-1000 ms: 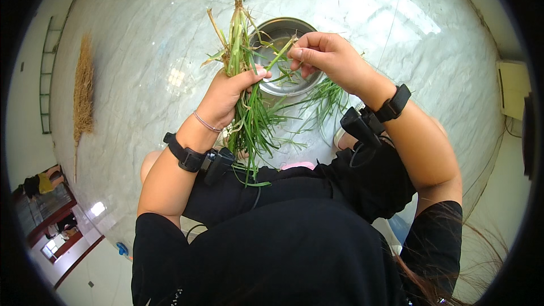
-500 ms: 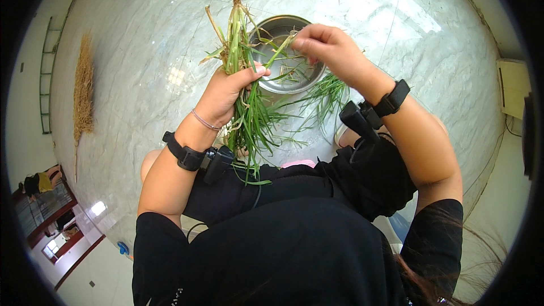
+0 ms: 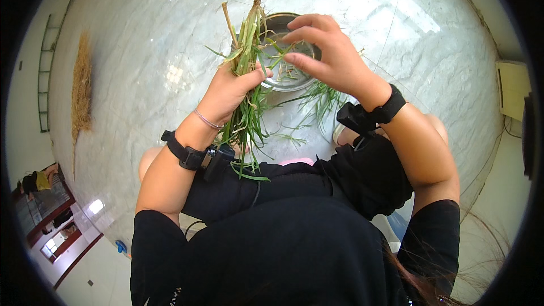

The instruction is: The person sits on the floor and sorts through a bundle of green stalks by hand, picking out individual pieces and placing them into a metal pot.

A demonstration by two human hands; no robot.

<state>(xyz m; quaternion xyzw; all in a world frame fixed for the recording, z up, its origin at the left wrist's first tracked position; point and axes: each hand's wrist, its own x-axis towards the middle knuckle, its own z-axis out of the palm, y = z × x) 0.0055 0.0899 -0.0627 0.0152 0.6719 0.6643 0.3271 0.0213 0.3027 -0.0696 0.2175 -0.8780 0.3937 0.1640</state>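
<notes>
Gripping, in my left hand [image 3: 231,90]: one bundle of green grass [image 3: 246,51], root ends pointing away beyond the fist, blades trailing toward me below it. Right hand [image 3: 290,41]: fingers parted, just right of the bundle. Beneath the right hand: one round metal bowl [image 3: 288,86], stem scraps inside. Nearer me than that hand: loose blades [image 3: 322,98], floor [image 3: 170,34].
</notes>
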